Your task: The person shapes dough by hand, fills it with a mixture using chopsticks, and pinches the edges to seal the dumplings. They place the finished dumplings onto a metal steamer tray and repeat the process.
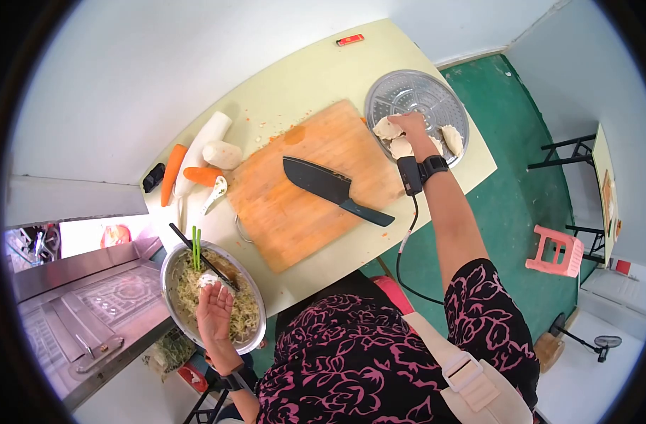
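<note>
Over the metal bowl (261, 311) at the lower left, my left hand (215, 314) is palm up with its fingers stretched out and apart from any grip I can see. A small white piece (210, 280), whose kind I cannot make out, lies by its fingertips. Shredded pale filling (244, 321) fills the bowl, with black chopsticks (218, 270) and green stalks (196, 247) in it. At the upper right, my right hand (413, 123) pinches a white dumpling (388, 128) on the perforated steamer tray (413, 88). Other dumplings (451, 140) sit around it.
A black cleaver (317, 180) lies on the wooden cutting board (288, 219). Carrots (172, 175), a white radish (199, 155) and a peeler (216, 193) are left of it. A red packet (350, 40) lies at the table's back. A pink stool (555, 251) stands on the floor.
</note>
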A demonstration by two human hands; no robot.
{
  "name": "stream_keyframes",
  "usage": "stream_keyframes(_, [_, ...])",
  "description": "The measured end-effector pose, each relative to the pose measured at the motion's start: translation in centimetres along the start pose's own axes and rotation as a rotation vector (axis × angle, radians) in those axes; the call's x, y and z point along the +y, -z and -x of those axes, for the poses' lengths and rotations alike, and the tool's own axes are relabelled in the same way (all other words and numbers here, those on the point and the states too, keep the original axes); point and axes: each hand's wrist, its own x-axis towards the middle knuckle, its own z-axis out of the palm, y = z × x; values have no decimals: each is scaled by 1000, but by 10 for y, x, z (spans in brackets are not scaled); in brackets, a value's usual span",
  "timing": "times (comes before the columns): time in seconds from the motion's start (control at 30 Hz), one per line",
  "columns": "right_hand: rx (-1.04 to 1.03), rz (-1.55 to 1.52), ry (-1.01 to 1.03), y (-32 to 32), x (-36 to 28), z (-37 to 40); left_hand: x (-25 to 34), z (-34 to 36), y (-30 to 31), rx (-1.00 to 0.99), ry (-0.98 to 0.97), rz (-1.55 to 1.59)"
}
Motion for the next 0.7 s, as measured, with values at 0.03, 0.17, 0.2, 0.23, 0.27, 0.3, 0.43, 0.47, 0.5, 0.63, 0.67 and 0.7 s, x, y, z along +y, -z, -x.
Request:
stream_keyframes(0.03, [17,86,36,-2,-1,0,0,0,1,-1,-1,4])
stream_keyframes(0.17, [84,327,233,-1,-9,11,-2,-1,4,11,11,30])
stream_keyframes(0.2, [100,318,274,0,-10,14,-2,-1,4,15,9,33])
stream_keyframes(0.23, [115,308,316,2,-12,17,-2,-1,5,20,7,35])
stream_keyframes(0.27, [128,298,358,5,-14,19,-2,-1,5,15,8,37])
stream_keyframes(0.3, [43,174,320,8,-15,16,-1,-1,6,10,8,38])
stream_keyframes(0.43, [-281,-150,284,23,-17,6,1,-1,6,9,14,35])
stream_keyframes(0.47, [-357,-189,306,25,-16,5,1,0,4,31,14,43])
stream_keyframes(0.5, [-338,-124,262,25,-12,0,1,1,-1,51,12,51])
stream_keyframes(0.63, [-266,71,185,24,-13,-5,2,-1,-6,86,10,60])
stream_keyframes(0.67, [-252,104,190,24,-18,-2,2,-1,-7,85,10,55])
stream_keyframes(0.7, [-304,139,235,23,-17,-4,2,-1,-8,86,10,53])
